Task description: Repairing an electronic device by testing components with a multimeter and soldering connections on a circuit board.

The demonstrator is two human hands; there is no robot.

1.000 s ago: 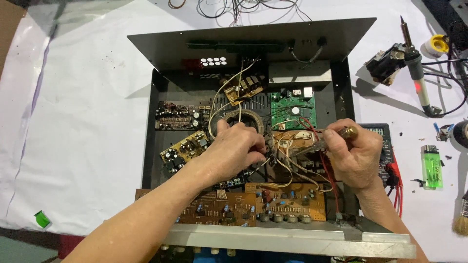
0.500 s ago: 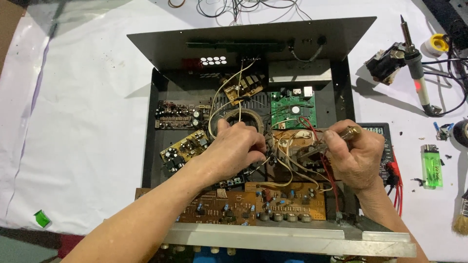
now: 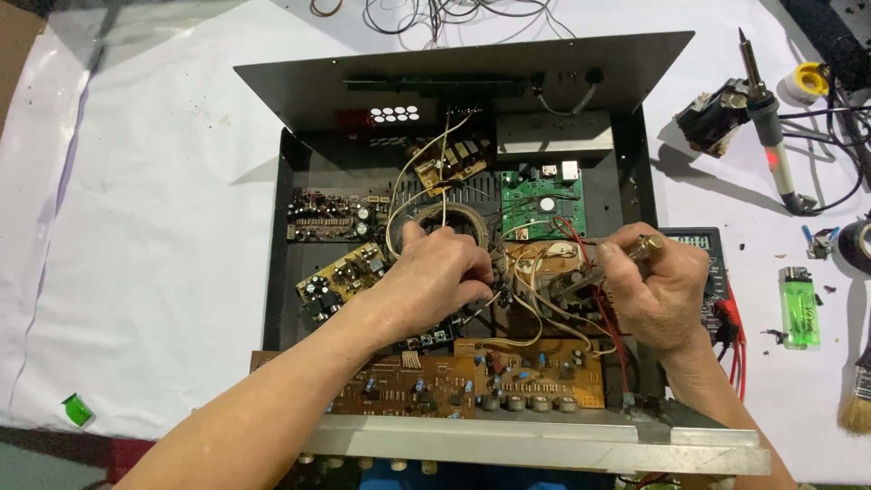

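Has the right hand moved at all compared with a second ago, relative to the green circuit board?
No. The right hand sits in the same spot, just below and right of the green circuit board, pinching a brass-coloured tool tip as before.

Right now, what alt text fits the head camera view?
Two bare hands, left hand and right hand, work among wires inside an open black metal case of circuit boards; a soldering iron and green lighter lie beside it.

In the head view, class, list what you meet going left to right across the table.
Green scrap → left hand → right hand → soldering iron → green lighter → brush.
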